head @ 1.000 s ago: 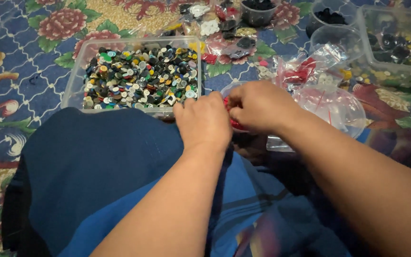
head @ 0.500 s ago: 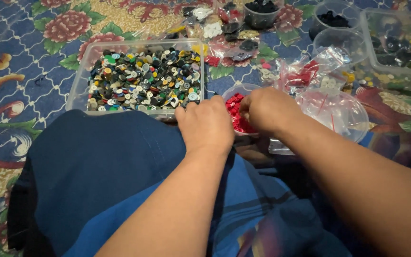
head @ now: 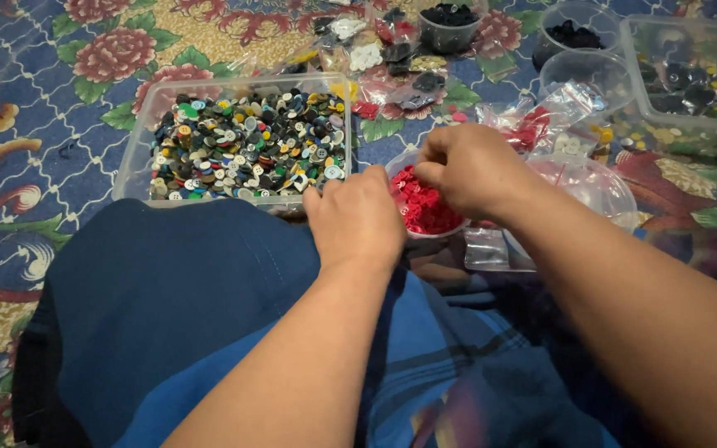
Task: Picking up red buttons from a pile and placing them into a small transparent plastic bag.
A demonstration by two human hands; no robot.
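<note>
Buttons (head: 425, 203), red ones, are heaped in a small clear bowl (head: 396, 166) set on the floor between the two hands, just right of the tub and in front of the lap. Everything is laid on a flowered carpet (head: 51, 108) of blue, gold and red. A dark blue cloth (head: 168, 307) is spread over the lap at the bottom of the view, with striped blue fabric beside it. A clear rectangular tub (head: 139, 153) filled with mixed buttons (head: 246, 145) of many colours is placed at upper left, touching the edge of the lap cloth. A second clear tub (head: 690, 75) with darker buttons is seen at upper right. A clear round lid or dish (head: 599, 187) is lying just right of the right hand, with crumpled plastic bags (head: 541, 120) holding red pieces behind it. Two small cups of black buttons (head: 450, 21) are stood further back. The left hand (head: 357, 220) is rested at the rim of the bowl, fingers curled downward; whether anything is gripped cannot be told. The right hand (head: 470, 170) is held over the red heap, its fingers bunched together in a pinch, though what is pinched is hidden.
</note>
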